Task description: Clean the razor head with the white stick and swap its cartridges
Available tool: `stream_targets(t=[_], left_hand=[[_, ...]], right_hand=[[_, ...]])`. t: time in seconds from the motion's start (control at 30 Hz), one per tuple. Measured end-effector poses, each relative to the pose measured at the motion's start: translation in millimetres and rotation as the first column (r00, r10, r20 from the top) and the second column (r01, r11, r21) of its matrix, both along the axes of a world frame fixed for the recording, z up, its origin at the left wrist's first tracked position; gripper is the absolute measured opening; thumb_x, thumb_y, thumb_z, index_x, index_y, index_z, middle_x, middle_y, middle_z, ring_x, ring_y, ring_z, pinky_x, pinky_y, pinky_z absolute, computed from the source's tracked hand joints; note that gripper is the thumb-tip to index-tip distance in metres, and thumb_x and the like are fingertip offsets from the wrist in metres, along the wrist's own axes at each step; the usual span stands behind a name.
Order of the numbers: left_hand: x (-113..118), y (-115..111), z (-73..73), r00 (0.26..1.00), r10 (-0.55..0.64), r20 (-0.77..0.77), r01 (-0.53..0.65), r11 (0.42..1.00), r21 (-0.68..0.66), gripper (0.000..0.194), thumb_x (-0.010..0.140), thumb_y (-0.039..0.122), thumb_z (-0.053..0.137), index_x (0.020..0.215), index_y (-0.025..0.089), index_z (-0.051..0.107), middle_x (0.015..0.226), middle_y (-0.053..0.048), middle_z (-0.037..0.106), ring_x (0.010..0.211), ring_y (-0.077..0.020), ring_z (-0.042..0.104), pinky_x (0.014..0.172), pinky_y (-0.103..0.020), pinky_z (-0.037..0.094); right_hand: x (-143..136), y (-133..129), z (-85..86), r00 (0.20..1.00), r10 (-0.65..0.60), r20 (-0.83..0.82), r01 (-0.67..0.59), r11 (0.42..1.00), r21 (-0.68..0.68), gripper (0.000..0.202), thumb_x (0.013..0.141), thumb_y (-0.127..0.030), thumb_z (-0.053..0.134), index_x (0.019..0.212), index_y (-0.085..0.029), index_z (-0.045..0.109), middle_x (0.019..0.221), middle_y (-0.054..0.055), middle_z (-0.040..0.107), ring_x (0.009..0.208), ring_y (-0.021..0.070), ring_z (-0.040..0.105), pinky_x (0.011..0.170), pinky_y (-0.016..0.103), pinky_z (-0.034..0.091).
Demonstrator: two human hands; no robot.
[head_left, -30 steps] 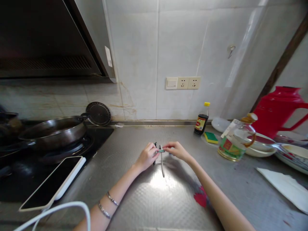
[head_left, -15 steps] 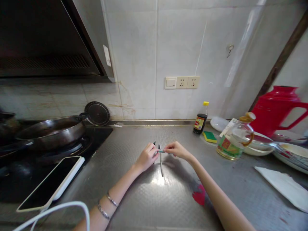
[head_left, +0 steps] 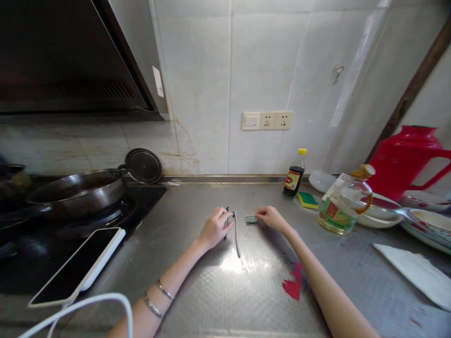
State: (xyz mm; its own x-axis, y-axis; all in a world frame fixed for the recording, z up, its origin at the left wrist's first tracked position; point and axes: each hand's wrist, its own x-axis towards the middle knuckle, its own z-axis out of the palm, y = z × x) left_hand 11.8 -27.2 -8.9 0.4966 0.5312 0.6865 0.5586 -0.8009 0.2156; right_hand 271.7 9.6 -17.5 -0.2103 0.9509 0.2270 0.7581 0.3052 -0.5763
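Observation:
My left hand [head_left: 215, 228] is closed on a small dark object [head_left: 226, 223] standing over the metal counter [head_left: 197, 300]; its fingers hide most of it. Just right of those fingertips, a thin grey strip [head_left: 237, 237] runs down toward the front edge, its top end near my thumb. My right hand [head_left: 269, 218] pinches the right end of a small green and silver piece [head_left: 251, 219], which lies level to the right of the strip, apart from it. A gap separates my two hands.
A black phone [head_left: 75, 267] with a white cable lies front left, beside a pan [head_left: 81, 192] on the stove. At right are a dark sauce bottle [head_left: 293, 180], a sponge [head_left: 307, 200], an oil jug [head_left: 338, 211], bowls, a red thermos [head_left: 405, 162] and white paper [head_left: 416, 274].
My right hand has moved a little to the right with the green and silver piece, away from my left hand and the dark object. My left hand has hardly moved.

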Motion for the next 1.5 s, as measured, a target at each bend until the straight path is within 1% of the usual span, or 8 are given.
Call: stream_targets(t=[0.27, 0.53, 0.83, 1.0, 1.13, 1.3, 1.4, 1.5], left_hand=[[0, 0, -0.5, 1.0, 0.002, -0.006, -0.002, 1.0, -0.007, 0.022, 0.085, 0.023, 0.048, 0.104, 0.017, 0.056, 0.092, -0.007, 0.054, 0.09, -0.0168, 0.051, 0.079, -0.031, 0.046], [1, -2, 2.3, 1.0, 0.015, -0.025, -0.015, 1.0, -0.015, 0.018, 0.085, 0.022, 0.047, 0.099, 0.018, 0.058, 0.09, -0.006, 0.055, 0.089, -0.0161, 0.052, 0.079, -0.03, 0.046], [1, -3, 2.2, 1.0, 0.001, -0.03, -0.002, 1.0, -0.023, 0.017, 0.084, 0.021, 0.048, 0.098, 0.017, 0.058, 0.09, -0.006, 0.055, 0.087, -0.0158, 0.052, 0.078, -0.029, 0.046], [0, -3, 2.5, 1.0, 0.005, -0.026, -0.006, 1.0, -0.028, 0.016, 0.084, 0.021, 0.048, 0.096, 0.018, 0.058, 0.089, -0.006, 0.054, 0.087, -0.0158, 0.052, 0.077, -0.029, 0.046], [0, -3, 2.3, 0.999, 0.001, -0.032, -0.002, 0.999, -0.032, 0.017, 0.085, 0.021, 0.047, 0.097, 0.018, 0.058, 0.09, -0.006, 0.055, 0.088, -0.0162, 0.052, 0.078, -0.03, 0.046], [0, -4, 2.7, 0.999, -0.002, -0.032, 0.001, 0.999, -0.042, 0.017, 0.084, 0.021, 0.047, 0.097, 0.019, 0.058, 0.09, -0.005, 0.054, 0.088, -0.0161, 0.052, 0.079, -0.03, 0.046], [0, -4, 4.3, 0.999, 0.013, -0.042, -0.015, 0.999, -0.038, 0.017, 0.084, 0.021, 0.048, 0.097, 0.019, 0.059, 0.09, -0.006, 0.055, 0.088, -0.0162, 0.052, 0.079, -0.03, 0.046], [-3, 1, 5.2, 0.996, 0.085, -0.037, -0.086, 0.996, -0.034, 0.018, 0.084, 0.021, 0.047, 0.096, 0.017, 0.06, 0.09, -0.006, 0.055, 0.088, -0.0168, 0.052, 0.079, -0.031, 0.046]], right_hand=[[-1, 0, -3.0, 0.998, -0.009, 0.069, 0.01, 1.0, -0.013, 0.026, 0.073, -0.03, 0.052, 0.073, -0.013, 0.072, 0.066, 0.006, 0.067, 0.062, 0.0159, 0.056, 0.056, 0.023, 0.035], [-3, -1, -2.5, 0.996, 0.03, 0.084, -0.03, 1.0, -0.007, 0.025, 0.073, -0.029, 0.052, 0.073, -0.015, 0.073, 0.066, 0.005, 0.067, 0.063, 0.0157, 0.056, 0.059, 0.023, 0.037], [-8, -3, -5.1, 0.996, -0.033, 0.087, 0.027, 0.998, 0.06, 0.022, 0.072, -0.026, 0.054, 0.073, -0.014, 0.072, 0.075, 0.008, 0.066, 0.074, 0.0178, 0.058, 0.068, 0.023, 0.039], [-11, -3, -6.6, 0.997, -0.041, 0.062, 0.034, 0.993, 0.116, 0.021, 0.072, -0.024, 0.053, 0.076, -0.013, 0.071, 0.08, 0.008, 0.064, 0.072, 0.0168, 0.057, 0.067, 0.024, 0.04], [-13, -3, -7.0, 0.999, 0.006, 0.05, -0.012, 0.993, 0.116, 0.024, 0.075, -0.022, 0.05, 0.084, -0.015, 0.071, 0.084, 0.008, 0.062, 0.073, 0.0155, 0.056, 0.07, 0.024, 0.041], [-17, -5, -6.0, 0.995, 0.049, 0.082, -0.054, 0.997, 0.061, 0.024, 0.075, -0.018, 0.05, 0.087, -0.019, 0.071, 0.09, 0.007, 0.061, 0.079, 0.0154, 0.055, 0.073, 0.024, 0.041], [-19, -7, -5.3, 0.993, 0.056, 0.108, -0.062, 0.997, 0.05, 0.024, 0.077, -0.02, 0.049, 0.088, -0.02, 0.071, 0.092, 0.006, 0.061, 0.08, 0.0155, 0.056, 0.073, 0.024, 0.04], [-19, -8, -5.0, 0.993, 0.024, 0.116, -0.033, 0.996, 0.078, 0.027, 0.079, -0.022, 0.047, 0.093, -0.019, 0.07, 0.093, 0.007, 0.061, 0.081, 0.0158, 0.056, 0.074, 0.024, 0.04]])
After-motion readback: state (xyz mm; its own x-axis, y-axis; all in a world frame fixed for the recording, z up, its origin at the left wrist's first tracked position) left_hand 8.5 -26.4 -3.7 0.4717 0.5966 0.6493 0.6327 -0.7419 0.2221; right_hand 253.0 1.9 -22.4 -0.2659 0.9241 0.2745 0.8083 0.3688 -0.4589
